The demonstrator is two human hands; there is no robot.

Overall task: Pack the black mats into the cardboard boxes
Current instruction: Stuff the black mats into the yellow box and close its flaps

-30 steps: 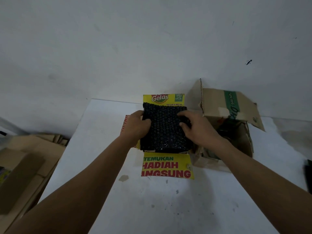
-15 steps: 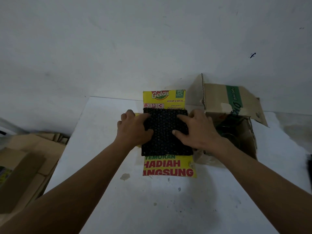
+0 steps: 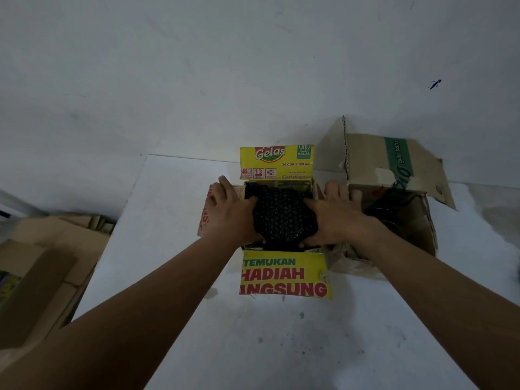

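Note:
A black bumpy mat (image 3: 281, 218) lies in the mouth of the yellow cardboard box (image 3: 284, 274), whose flaps stand open at the front and back. My left hand (image 3: 230, 215) presses on the mat's left side with its fingers spread. On the mat's right side rests my right hand (image 3: 332, 215), fingers laid flat over the mat and the box edge. The mat's side edges are hidden under both hands.
A brown cardboard box (image 3: 394, 170) with a green stripe stands open just right of the yellow one, dark things inside it. Flattened cardboard (image 3: 36, 271) lies beside the white table (image 3: 281, 347) on the left. A white wall rises behind.
The mat has gone down from above the box opening into the box. Both hands followed it down and now press on it from the sides.

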